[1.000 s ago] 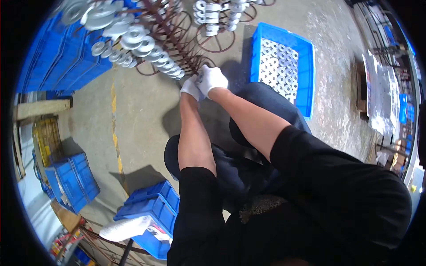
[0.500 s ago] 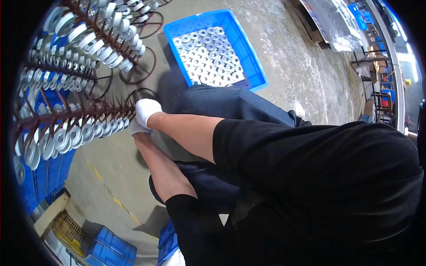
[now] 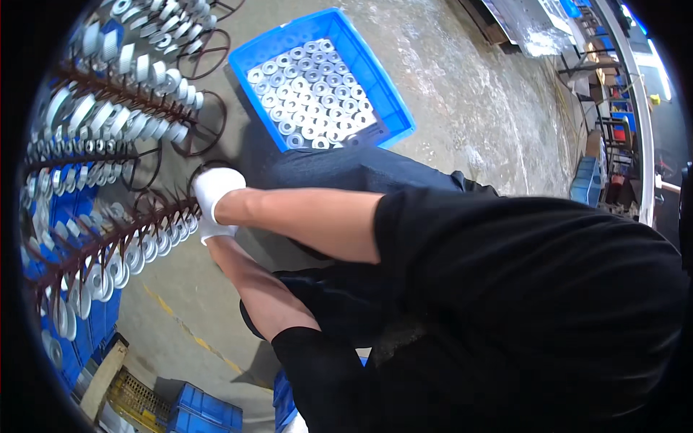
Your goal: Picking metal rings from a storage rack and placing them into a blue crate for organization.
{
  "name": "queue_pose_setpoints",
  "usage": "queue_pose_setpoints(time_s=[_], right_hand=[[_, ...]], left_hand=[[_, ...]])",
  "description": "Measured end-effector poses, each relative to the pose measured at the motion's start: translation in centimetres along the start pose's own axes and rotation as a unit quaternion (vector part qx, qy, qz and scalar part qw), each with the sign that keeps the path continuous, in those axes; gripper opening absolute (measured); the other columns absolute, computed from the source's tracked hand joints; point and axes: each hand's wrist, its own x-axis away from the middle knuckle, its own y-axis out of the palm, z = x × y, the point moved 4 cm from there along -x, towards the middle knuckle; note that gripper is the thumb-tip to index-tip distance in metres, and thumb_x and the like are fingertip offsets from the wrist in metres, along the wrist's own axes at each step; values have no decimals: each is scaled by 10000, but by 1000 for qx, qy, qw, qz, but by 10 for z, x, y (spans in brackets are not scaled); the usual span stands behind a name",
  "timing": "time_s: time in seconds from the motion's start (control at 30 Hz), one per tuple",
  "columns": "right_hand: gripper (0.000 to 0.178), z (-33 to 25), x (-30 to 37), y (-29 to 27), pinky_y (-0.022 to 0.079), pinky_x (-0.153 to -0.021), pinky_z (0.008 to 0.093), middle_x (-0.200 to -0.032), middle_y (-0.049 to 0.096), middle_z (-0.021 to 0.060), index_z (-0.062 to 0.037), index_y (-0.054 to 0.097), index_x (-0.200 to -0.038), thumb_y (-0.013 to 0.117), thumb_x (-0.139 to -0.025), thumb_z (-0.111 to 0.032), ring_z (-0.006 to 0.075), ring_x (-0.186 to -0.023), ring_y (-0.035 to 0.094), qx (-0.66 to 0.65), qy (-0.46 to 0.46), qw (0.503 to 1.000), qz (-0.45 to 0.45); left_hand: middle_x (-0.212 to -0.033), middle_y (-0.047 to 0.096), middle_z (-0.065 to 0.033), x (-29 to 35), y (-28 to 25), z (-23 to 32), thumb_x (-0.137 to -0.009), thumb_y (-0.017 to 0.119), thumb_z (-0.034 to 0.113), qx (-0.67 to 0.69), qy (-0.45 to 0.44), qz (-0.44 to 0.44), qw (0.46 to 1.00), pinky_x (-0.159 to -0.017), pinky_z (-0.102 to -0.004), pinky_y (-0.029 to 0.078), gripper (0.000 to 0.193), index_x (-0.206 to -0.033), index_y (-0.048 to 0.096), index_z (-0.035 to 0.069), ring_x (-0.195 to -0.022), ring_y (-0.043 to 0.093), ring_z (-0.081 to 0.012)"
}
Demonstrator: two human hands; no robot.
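Note:
My right hand [image 3: 219,192], in a white glove, is at the near end of a brown spiked rack [image 3: 137,227] hung with silvery metal rings [image 3: 133,257]. Its fingers curl away from view and look closed; anything inside them is hidden. My left hand [image 3: 218,230], gloved in white too, sits just beside and below it, mostly covered, so its fingers cannot be made out. Both hands are close together, nearest the rack's tip and its round wire hoop.
A blue bin [image 3: 398,115] holding rows of silvery metal rings stands on the concrete floor [image 3: 462,108]. More loaded racks [image 3: 144,119] crowd the left side. Blue crates [image 3: 206,409] and a yellow basket [image 3: 137,393] are at the lower left. Dark trousered legs [image 3: 361,167] flank my arms.
The view has shifted, so the bin and racks appear farther left. Both gloved hands are still together at the rack's end, with the right forearm now more level.

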Motion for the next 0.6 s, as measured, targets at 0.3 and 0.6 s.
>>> queue_pose_setpoints(time_s=[0.3, 0.6], right_hand=[[212, 205, 11, -141, 438, -510, 314, -545, 574, 14, -74, 650, -624, 554, -645, -261, 190, -501, 494, 211, -23, 947, -243], [226, 380, 49, -42, 495, -630, 360, -800, 653, 104, -46, 671, -818, 568, -724, -224, 282, -690, 599, 167, 21, 975, -148]], left_hand=[[-1101, 578, -137, 10, 16, 9, -914, 386, 247, -42, 37, 85, 995, -871, -471, 441, 288, -1058, 555, 63, -982, 571, -314], [-1147, 548, -153, 74, 24, 7, -921, 410, 263, -156, 125, 231, 952, -872, -468, 445, 319, -1120, 534, 46, -998, 557, -338]])
